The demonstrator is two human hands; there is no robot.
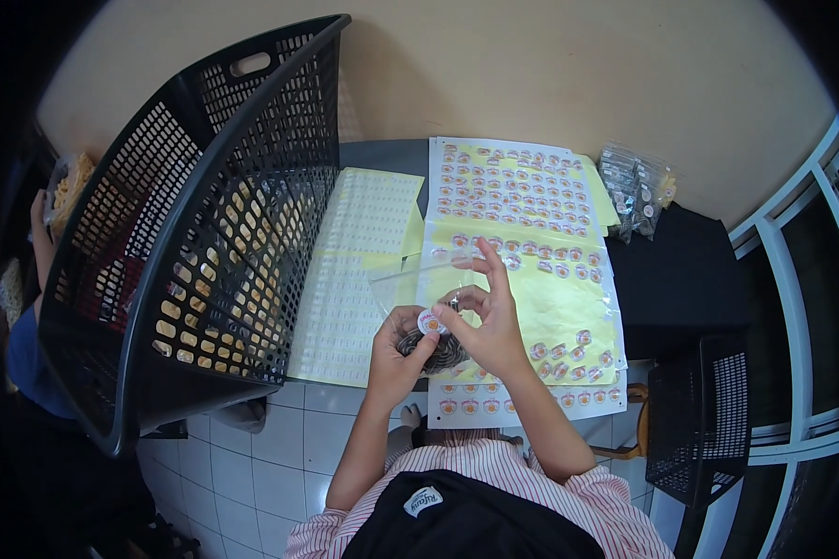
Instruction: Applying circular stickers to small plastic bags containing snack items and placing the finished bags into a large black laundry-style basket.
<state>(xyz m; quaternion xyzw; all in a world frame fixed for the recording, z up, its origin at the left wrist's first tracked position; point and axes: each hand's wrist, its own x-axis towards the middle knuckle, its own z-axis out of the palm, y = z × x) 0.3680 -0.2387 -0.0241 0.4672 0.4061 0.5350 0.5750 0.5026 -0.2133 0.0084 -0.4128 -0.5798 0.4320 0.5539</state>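
Observation:
In front of my chest, my left hand [398,363] holds a clear plastic bag [447,357] with dark, coiled-looking pieces in its lower part. A round white sticker [432,321] with a small coloured print sits on the front of the bag. My left thumb lies at the sticker's lower edge. My right hand [490,321] has its thumb on the sticker's right side and its index finger curled at the bag, while its other fingers stretch upward. The bag's transparent upper part [401,282] stands up loosely. Below my hands lie sheets of round stickers [494,326], with yellow backing showing in gaps.
A large black perforated basket [224,149] stands at left, with yellowish packs seen through its holes. Beside it are pale label sheets [350,279]. Filled clear bags [636,191] lie at the far right of the dark table [680,279]. Another black basket [699,419] stands lower right. Another person's arm [42,242] shows at far left.

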